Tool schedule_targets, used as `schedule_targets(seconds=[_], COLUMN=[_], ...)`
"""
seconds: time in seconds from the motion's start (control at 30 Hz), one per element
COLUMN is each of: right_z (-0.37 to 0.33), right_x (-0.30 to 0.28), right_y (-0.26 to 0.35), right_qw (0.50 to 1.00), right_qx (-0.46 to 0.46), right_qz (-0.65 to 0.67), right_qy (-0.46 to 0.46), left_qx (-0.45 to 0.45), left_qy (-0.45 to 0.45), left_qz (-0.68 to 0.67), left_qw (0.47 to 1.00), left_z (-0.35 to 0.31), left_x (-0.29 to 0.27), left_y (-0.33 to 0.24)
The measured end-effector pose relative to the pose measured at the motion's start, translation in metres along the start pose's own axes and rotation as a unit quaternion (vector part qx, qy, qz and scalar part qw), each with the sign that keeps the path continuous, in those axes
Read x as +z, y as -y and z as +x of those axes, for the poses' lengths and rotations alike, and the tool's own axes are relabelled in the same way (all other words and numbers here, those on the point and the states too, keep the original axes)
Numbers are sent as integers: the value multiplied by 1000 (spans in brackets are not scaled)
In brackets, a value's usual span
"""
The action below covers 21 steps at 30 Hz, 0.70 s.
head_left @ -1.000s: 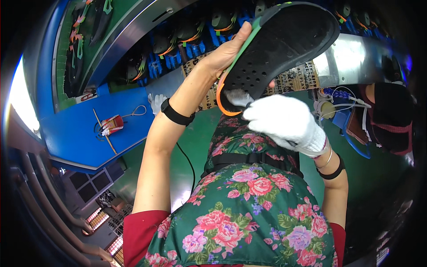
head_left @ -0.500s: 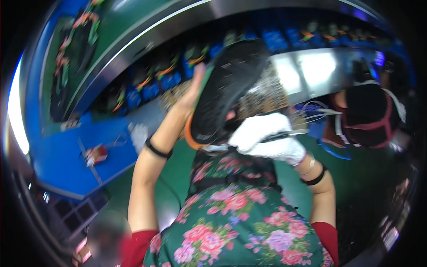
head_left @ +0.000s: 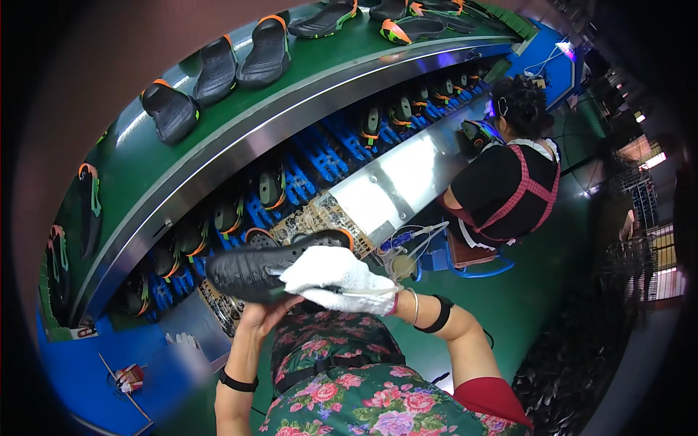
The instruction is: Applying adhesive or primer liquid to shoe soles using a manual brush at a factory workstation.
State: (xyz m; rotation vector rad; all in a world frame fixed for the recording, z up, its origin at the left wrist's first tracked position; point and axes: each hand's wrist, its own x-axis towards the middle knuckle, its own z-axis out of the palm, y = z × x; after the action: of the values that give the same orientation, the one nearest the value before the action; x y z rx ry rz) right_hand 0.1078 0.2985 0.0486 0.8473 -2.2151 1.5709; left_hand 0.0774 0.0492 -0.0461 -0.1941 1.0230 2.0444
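A black clog (head_left: 243, 272) with small holes and an orange rim lies on its side in front of my body. My bare left hand (head_left: 265, 316) is closed on the clog from below, with some fingers hidden under it. My right hand (head_left: 338, 280), in a white knitted glove, is closed round a slim tool (head_left: 275, 272). A short silvery end of it shows at the clog's side; the glove hides most of the rest.
A patterned ledge (head_left: 320, 214) lies just beyond the clog. Shoes stand in blue holders (head_left: 298, 182) under a curved metal edge (head_left: 240, 134). More clogs (head_left: 265, 54) rest on the green belt (head_left: 149, 171). A co-worker (head_left: 505, 185) sits to the right. A blue table (head_left: 65, 378) is at left.
The clog has come down and turned from sole showing to its upper side showing. My left hand has dropped from beside it to beneath it. The view has swung, bringing the co-worker into sight.
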Motion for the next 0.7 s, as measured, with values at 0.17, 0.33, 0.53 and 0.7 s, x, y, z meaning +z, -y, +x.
schedule_targets(seconds=[0.17,0.33,0.53,0.7], right_z=[-4,1,15,33], right_x=[4,-5,-13,-7], right_y=[20,35,35,35], right_qw=[998,993,985,980], right_qx=[-23,-12,-43,-31], right_qz=[-31,-66,-140,-166], right_qy=[-47,-101,-89,-106], left_qx=[76,16,32,50], left_qy=[49,249,192,113], left_qz=[-286,-478,-417,-313], left_qw=[954,842,888,942], left_z=[-6,-20,-2,-5], left_x=[1,19,51,65], left_y=[5,8,25,31])
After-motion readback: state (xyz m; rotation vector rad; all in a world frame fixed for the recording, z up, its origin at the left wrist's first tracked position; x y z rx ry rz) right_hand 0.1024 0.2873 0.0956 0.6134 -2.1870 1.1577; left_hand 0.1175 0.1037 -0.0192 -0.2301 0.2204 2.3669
